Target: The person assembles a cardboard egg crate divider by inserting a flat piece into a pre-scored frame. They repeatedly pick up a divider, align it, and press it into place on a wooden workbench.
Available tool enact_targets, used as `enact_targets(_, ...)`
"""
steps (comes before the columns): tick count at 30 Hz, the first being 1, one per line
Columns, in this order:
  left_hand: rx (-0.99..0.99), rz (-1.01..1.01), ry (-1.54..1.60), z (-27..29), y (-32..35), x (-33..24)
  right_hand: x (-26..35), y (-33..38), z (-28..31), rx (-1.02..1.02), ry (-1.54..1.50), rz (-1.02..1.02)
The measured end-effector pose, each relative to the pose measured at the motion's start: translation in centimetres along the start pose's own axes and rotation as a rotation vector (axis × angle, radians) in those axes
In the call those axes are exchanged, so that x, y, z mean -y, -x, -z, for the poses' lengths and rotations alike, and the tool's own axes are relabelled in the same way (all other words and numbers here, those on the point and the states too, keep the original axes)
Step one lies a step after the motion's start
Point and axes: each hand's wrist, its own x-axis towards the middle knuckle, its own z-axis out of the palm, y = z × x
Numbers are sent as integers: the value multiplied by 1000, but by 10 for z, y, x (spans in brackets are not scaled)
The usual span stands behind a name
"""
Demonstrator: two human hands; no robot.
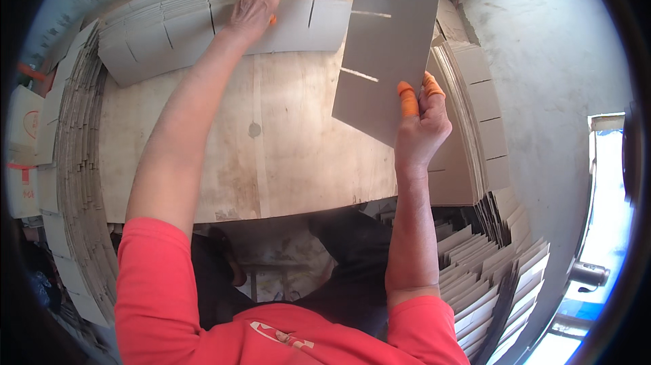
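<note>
My right hand [422, 117] grips the lower edge of a grey cardboard sheet [393, 39], which is raised on the right and has slots cut in from its left edge. Orange covers wrap the thumb and a finger of that hand. At the far side of the table, my left hand [254, 11] bends its fingers over the top of a row of slotted cardboard strips [285, 29], closed on the front one. A bit of orange shows at its thumb, which is otherwise mostly hidden.
A pale wooden table [298, 134] lies in front of me. Tall cardboard stacks line its left [78, 134] and right [485, 121] sides. Loose slotted cardboard pieces [475, 277] stand at the lower right. A wall [549, 87] rises beyond the right stack.
</note>
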Motion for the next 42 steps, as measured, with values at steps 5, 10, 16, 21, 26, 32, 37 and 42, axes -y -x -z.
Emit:
enact_targets(5,-205,-137,194,6,7,7,-6,0,-4,-66,-42,85)
enact_targets(10,-17,-86,326,39,39,-20,3,6,-2,-40,-35,56)
enact_targets(16,-52,-245,439,51,77,-50,6,11,-2,-37,15,209)
enact_targets(21,-31,-286,409,76,90,-77,2,16,4,-48,75,272)
enact_targets(26,-10,-281,349,80,97,-77,3,17,11,-47,73,215)
enact_targets(32,-50,-342,395,88,101,-87,-2,25,2,104,61,243)
enact_targets(37,-85,-343,501,114,106,-107,-8,31,-9,274,129,310)
enact_targets(42,54,-341,680,135,118,-120,-24,36,-17,449,304,270)
